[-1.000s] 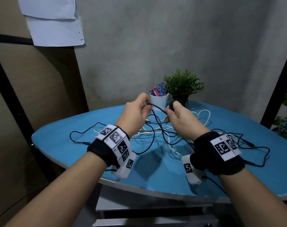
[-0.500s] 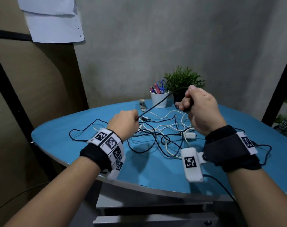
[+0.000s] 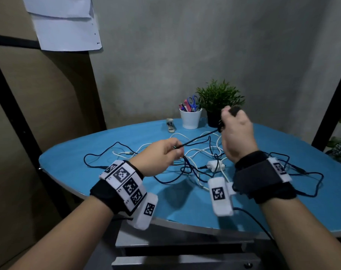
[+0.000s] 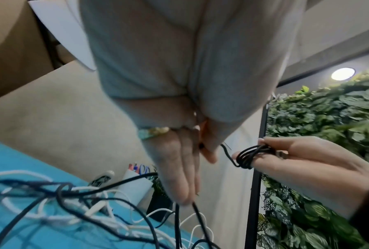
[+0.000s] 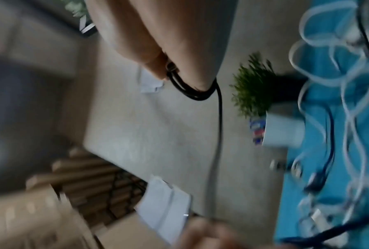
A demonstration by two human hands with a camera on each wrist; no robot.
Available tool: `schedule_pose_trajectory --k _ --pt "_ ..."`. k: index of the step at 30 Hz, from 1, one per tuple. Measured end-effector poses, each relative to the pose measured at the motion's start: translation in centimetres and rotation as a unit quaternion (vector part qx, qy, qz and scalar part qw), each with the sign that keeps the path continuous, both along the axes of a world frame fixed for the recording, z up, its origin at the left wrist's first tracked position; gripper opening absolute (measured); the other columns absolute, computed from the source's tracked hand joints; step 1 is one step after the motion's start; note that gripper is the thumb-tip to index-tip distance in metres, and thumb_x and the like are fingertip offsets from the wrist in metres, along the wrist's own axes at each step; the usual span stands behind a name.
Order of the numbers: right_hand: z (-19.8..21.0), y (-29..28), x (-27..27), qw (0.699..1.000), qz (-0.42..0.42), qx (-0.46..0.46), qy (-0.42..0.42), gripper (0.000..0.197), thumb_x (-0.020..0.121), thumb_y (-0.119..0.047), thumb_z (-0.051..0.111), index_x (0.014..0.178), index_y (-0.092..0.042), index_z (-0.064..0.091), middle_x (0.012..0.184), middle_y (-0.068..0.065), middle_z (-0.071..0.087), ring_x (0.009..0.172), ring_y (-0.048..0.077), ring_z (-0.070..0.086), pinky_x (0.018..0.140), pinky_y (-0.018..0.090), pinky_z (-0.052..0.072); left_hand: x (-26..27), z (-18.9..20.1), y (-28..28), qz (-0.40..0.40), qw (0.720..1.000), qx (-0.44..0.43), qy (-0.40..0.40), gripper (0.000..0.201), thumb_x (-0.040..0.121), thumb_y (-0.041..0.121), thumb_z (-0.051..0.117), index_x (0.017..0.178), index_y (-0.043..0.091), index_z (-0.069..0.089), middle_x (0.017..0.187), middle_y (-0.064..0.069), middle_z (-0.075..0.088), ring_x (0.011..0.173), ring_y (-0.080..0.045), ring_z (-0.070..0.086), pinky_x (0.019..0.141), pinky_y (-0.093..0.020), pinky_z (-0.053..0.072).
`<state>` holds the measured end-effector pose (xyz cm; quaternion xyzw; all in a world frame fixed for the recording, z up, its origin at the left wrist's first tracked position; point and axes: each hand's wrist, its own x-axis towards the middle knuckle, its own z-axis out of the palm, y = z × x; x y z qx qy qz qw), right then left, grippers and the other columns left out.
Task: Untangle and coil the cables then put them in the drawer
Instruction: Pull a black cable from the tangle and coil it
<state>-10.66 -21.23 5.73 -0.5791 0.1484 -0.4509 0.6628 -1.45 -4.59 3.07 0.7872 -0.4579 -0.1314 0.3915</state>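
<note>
A black cable (image 3: pixel 199 138) stretches taut between my two hands above the blue table (image 3: pixel 87 184). My right hand (image 3: pixel 237 131) is raised near the plant and holds several black loops (image 4: pixel 250 155) wound round its fingers; the same loops (image 5: pixel 189 91) show in the right wrist view. My left hand (image 3: pixel 165 154), lower and to the left, pinches the running cable (image 4: pixel 226 150) between thumb and fingers. Below them a tangle of black and white cables (image 3: pixel 197 164) with a white charger plug (image 3: pixel 214 166) lies on the table. A grey drawer front (image 3: pixel 185 262) sits under the table edge.
A white cup (image 3: pixel 190 118) with scissors and pens, a small potted plant (image 3: pixel 218 100) and a stapler (image 3: pixel 170 125) stand at the table's back. More black cable (image 3: pixel 306 174) trails to the right. Black frame posts rise at both sides; leafy plants are at the far right.
My right hand has dropped a little and turned, with cable wound on it. My left hand has moved right and up along the cable, so the taut span between the hands is shorter.
</note>
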Motion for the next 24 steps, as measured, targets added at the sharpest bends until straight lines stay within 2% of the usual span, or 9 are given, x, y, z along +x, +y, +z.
schedule_pose_trajectory --k 4,6,8,10,12,14,17,21,24 --pt "-1.8 0.8 0.5 0.942 0.008 -0.279 0.187 0.010 0.098 -0.017 0.039 0.103 -0.009 0.044 0.105 0.004 0.058 0.096 0.016 0.055 0.084 0.031 0.042 -0.3 0.8 -0.5 0.013 0.987 -0.058 -0.149 0.011 0.096 0.020 0.048 0.105 0.021 0.054 0.119 -0.002 0.063 0.121 -0.018 0.052 0.096 -0.037 0.044" --pt "-1.9 1.0 0.2 0.928 0.045 -0.294 0.223 0.011 0.098 -0.021 0.038 0.098 -0.012 0.043 0.100 0.005 0.064 0.093 0.012 0.059 0.082 0.033 0.043 0.0 1.8 -0.8 0.027 0.977 -0.058 -0.202 0.014 0.097 0.018 0.045 0.109 0.022 0.051 0.141 0.000 0.047 0.143 -0.011 0.020 0.107 -0.032 0.031" --pt "-1.6 1.4 -0.1 0.920 0.073 -0.302 0.239 0.020 0.098 -0.031 0.041 0.093 -0.012 0.045 0.088 0.003 0.064 0.079 0.009 0.057 0.073 0.032 0.043 0.7 3.0 -0.9 0.029 0.969 -0.049 -0.240 0.023 0.097 0.014 0.042 0.116 0.023 0.051 0.151 0.001 0.033 0.145 -0.012 0.005 0.115 -0.034 0.018" --pt "-1.3 1.7 -0.3 0.898 0.068 -0.351 0.257 0.028 0.094 -0.038 0.048 0.081 -0.014 0.046 0.076 0.002 0.058 0.072 0.018 0.058 0.068 0.035 0.044 1.4 3.6 -1.1 0.030 0.966 -0.048 -0.252 0.032 0.097 0.014 0.043 0.127 0.026 0.047 0.151 0.000 0.033 0.145 -0.014 0.009 0.115 -0.036 0.019" --pt "-1.2 1.6 -0.2 0.885 0.053 -0.373 0.272 0.030 0.094 -0.035 0.050 0.075 -0.012 0.049 0.068 0.005 0.055 0.068 0.025 0.059 0.064 0.032 0.046 1.9 3.3 -1.5 0.043 0.970 -0.042 -0.236 0.038 0.096 0.018 0.046 0.131 0.030 0.044 0.142 -0.002 0.047 0.138 -0.014 0.032 0.107 -0.032 0.032" --pt "-1.3 1.2 0.0 0.916 0.070 -0.312 0.244 0.029 0.096 -0.031 0.047 0.076 -0.010 0.053 0.059 0.002 0.053 0.059 0.019 0.057 0.062 0.028 0.044 2.2 2.5 -1.7 0.066 0.972 -0.010 -0.224 0.031 0.093 0.023 0.050 0.124 0.029 0.050 0.119 0.003 0.064 0.111 -0.015 0.057 0.090 -0.028 0.043" --pt "-1.3 0.9 -0.1 0.968 0.115 -0.180 0.132 0.029 0.099 -0.024 0.042 0.074 -0.011 0.050 0.043 -0.005 0.048 0.054 0.019 0.052 0.070 0.034 0.046 1.9 1.3 -2.0 0.096 0.959 0.074 -0.256 0.014 0.091 0.028 0.050 0.091 0.020 0.061 0.084 0.000 0.069 0.078 -0.024 0.061 0.067 -0.030 0.046" --pt "-0.3 0.7 -0.4 0.992 0.115 -0.055 0.011 0.029 0.101 -0.018 0.037 0.074 -0.011 0.046 0.041 -0.004 0.049 0.051 0.018 0.053 0.072 0.032 0.048 1.9 -0.7 -2.0 0.069 0.944 0.180 -0.267 0.021 0.087 0.026 0.051 0.068 0.017 0.054 0.070 -0.004 0.058 0.071 -0.026 0.054 0.061 -0.029 0.044" --pt "0.8 0.3 -0.9 0.989 0.123 0.035 -0.074 0.027 0.101 -0.017 0.033 0.076 -0.013 0.042 0.057 0.004 0.067 0.063 0.021 0.066 0.080 0.034 0.050 2.2 -1.8 -1.5 0.038 0.950 0.216 -0.222 0.016 0.084 0.020 0.054 0.068 0.021 0.058 0.062 0.007 0.059 0.071 -0.020 0.061 0.065 -0.027 0.048"
